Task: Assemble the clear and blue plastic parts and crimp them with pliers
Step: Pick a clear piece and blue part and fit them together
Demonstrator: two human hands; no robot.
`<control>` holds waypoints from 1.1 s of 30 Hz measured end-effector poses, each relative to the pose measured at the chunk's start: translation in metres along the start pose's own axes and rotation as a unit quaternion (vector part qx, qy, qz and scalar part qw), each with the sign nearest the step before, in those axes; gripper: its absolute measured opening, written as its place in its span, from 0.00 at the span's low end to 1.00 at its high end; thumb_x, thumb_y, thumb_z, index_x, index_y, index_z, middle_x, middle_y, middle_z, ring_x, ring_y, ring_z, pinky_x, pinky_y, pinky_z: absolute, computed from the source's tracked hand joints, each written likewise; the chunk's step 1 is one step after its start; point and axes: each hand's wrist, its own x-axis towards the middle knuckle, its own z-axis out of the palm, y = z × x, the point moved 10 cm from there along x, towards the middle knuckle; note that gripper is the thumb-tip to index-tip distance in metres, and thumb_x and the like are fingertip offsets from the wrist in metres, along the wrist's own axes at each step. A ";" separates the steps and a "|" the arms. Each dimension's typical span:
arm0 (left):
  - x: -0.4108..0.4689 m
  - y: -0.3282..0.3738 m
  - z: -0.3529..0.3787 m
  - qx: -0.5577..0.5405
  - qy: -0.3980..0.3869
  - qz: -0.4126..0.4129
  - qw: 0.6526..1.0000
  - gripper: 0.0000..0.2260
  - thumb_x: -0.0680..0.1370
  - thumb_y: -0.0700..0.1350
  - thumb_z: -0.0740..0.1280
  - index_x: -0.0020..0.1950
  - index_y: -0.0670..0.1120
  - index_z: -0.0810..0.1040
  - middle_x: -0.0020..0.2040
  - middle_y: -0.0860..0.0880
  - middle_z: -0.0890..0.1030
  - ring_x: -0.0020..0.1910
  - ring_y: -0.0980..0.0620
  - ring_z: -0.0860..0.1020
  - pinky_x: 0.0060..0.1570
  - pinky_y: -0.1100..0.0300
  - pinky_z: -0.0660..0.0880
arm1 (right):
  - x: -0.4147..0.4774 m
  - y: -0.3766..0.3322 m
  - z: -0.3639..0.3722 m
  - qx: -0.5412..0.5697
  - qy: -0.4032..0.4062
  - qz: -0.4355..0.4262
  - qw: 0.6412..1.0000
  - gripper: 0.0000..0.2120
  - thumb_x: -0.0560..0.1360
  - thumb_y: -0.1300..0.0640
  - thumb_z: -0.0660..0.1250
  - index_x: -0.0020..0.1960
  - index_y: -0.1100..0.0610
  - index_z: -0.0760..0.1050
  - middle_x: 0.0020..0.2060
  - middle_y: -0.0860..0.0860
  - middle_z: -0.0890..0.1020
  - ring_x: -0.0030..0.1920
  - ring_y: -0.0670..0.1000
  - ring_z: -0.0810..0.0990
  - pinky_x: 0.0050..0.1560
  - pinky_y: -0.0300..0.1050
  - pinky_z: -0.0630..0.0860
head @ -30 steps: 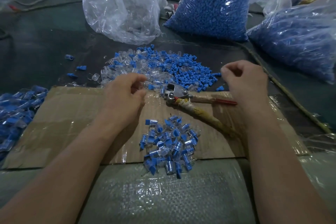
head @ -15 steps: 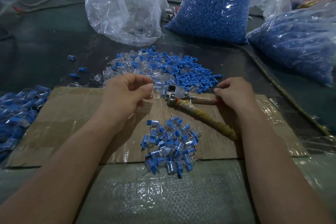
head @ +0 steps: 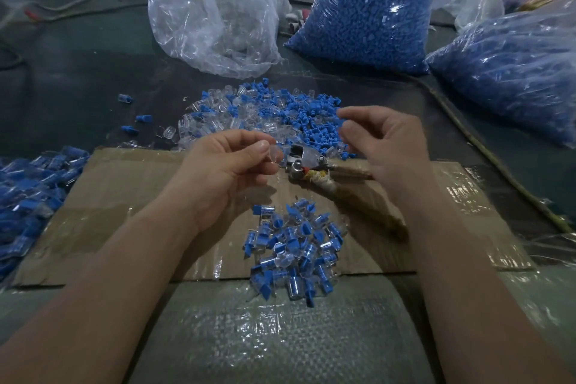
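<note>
Your left hand (head: 230,171) is raised over the cardboard sheet (head: 109,212), with its thumb and forefinger pinching a small clear plastic part (head: 276,154) just beside the head of the pliers (head: 304,160). Your right hand (head: 386,146) is lifted opposite it. Its fingers (head: 346,112) curl in toward the thumb, but against the blue behind them you cannot tell whether they hold a part. The pliers lie on the cardboard between your hands, their wrapped handles running back under your right wrist. Behind them, on the dark table (head: 78,78), spreads the loose pile of clear and blue parts (head: 265,115). A heap of assembled pieces (head: 296,246) sits at the near edge of the cardboard. At the far side stand a clear bag (head: 215,9) and two bags of blue parts (head: 367,6).
</note>
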 end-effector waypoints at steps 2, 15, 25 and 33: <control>0.000 -0.001 0.002 0.009 -0.004 -0.001 1.000 0.10 0.66 0.41 0.65 0.46 0.41 0.78 0.38 0.45 0.83 0.33 0.55 0.80 0.30 0.67 0.76 | -0.009 -0.016 0.020 0.009 -0.035 -0.030 0.999 0.13 0.73 0.64 0.68 0.43 0.44 0.76 0.38 0.41 0.80 0.38 0.37 0.79 0.43 0.32 0.77; -0.002 0.002 0.011 0.029 -0.021 0.018 0.999 0.08 0.65 0.41 0.66 0.42 0.41 0.79 0.32 0.48 0.82 0.31 0.55 0.79 0.30 0.67 0.77 | -0.021 -0.024 0.054 0.018 -0.110 -0.059 0.992 0.12 0.70 0.66 0.71 0.37 0.48 0.77 0.32 0.44 0.80 0.33 0.43 0.80 0.37 0.36 0.79; -0.002 0.005 0.016 0.000 -0.049 0.017 0.999 0.08 0.66 0.41 0.66 0.43 0.40 0.76 0.30 0.48 0.80 0.28 0.56 0.78 0.27 0.67 0.75 | -0.019 -0.017 0.057 0.095 -0.141 -0.021 0.985 0.10 0.63 0.59 0.75 0.42 0.51 0.78 0.32 0.45 0.81 0.35 0.44 0.80 0.36 0.40 0.79; -0.002 0.002 0.019 0.012 -0.064 0.012 0.998 0.09 0.66 0.44 0.67 0.40 0.42 0.70 0.28 0.46 0.79 0.25 0.53 0.78 0.23 0.66 0.74 | -0.025 -0.019 0.069 0.185 -0.207 -0.009 0.961 0.11 0.62 0.58 0.71 0.45 0.55 0.80 0.36 0.49 0.84 0.39 0.48 0.83 0.42 0.37 0.78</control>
